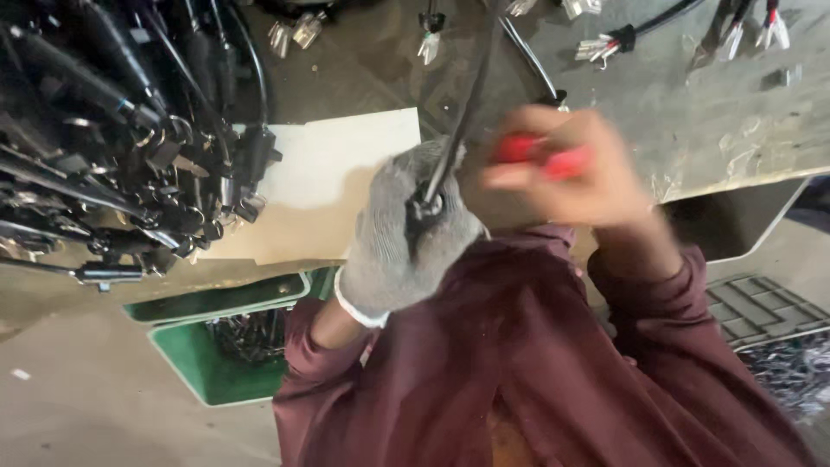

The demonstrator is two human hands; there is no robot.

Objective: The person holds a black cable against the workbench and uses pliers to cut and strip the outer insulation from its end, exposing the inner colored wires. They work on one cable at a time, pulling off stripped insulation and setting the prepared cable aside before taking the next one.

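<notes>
Maroon sleeves (519,363) lead up to both hands: the gloved left hand (402,233) has its fingers closed around a black cable (458,130), the bare right hand (562,173) grips a red-handled tool (540,157) just beside it. Beyond lie a white card (337,173) and the grey worktop (709,104) with more cable ends (605,43).

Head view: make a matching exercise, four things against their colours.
Things:
1. glove on the left hand
2. tool handle in the right hand
3. bin below the bench edge
4. cable gripped in the glove

Colours:
A. green
B. black
C. grey
D. red

Pairs: 1-C, 2-D, 3-A, 4-B
</notes>
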